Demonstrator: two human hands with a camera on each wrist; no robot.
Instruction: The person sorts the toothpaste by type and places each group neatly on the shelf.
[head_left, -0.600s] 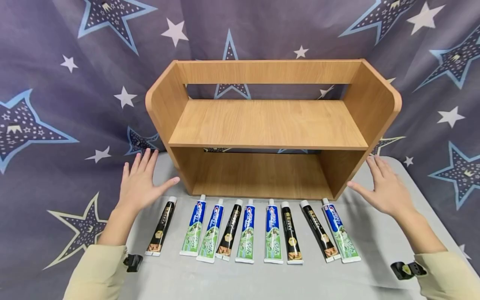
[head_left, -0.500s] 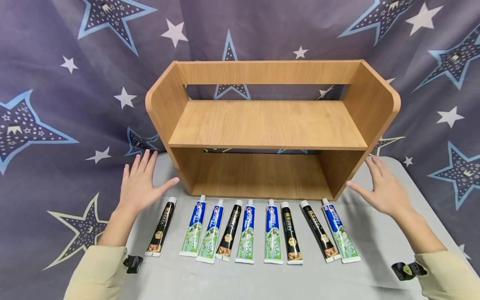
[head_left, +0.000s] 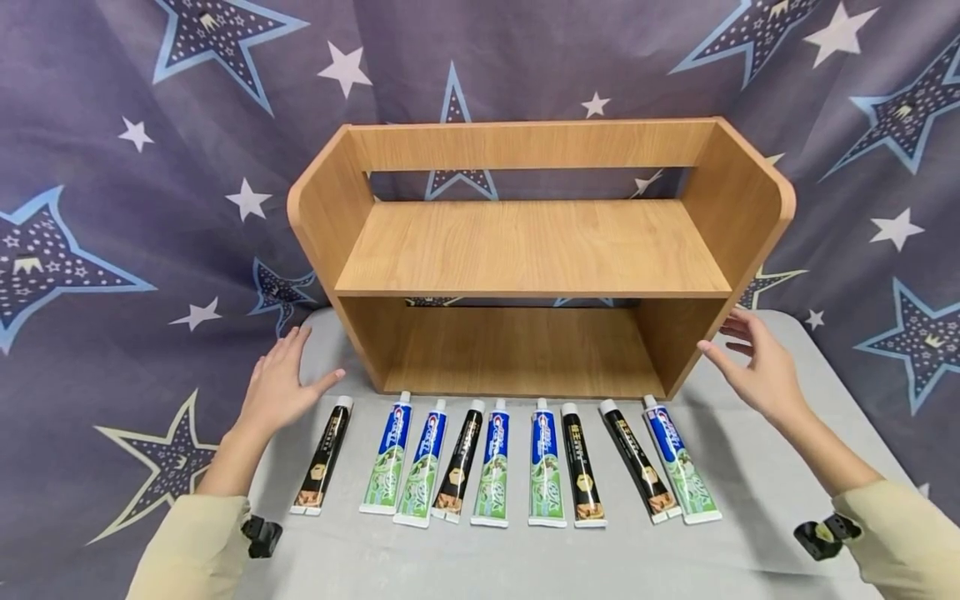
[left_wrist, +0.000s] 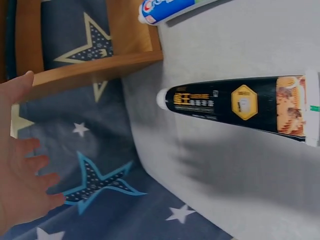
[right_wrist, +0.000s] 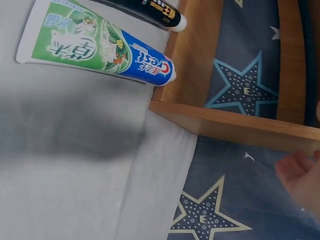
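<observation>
My left hand (head_left: pixel 279 393) hovers at the left of a two-tier wooden shelf (head_left: pixel 536 250), thumb and fingers spread and holding nothing. Just right of it lies a black toothpaste tube (head_left: pixel 322 458), large in the left wrist view. On the opposite side, my right hand (head_left: pixel 767 372) is by the shelf's right side panel (head_left: pixel 738 200); its thumb tip overlaps the front edge and its fingers are slightly bent along the outside. A blue-and-green Crest toothpaste tube (right_wrist: pixel 100 47) lies nearest to it, cap toward the shelf.
Between these two tubes, more black tubes (head_left: pixel 582 467) and blue-green tubes (head_left: pixel 492 467) form a loose row before the shelf, caps toward it. A grey cloth (head_left: pixel 420 567) covers the table. Behind hangs a dark star-printed curtain (head_left: pixel 187 167).
My left hand has drawn slightly down and turned, its fingers less upright. The right hand has shifted and rotated at the shelf's side, fingers now more bent. Tubes and shelf have stayed put.
</observation>
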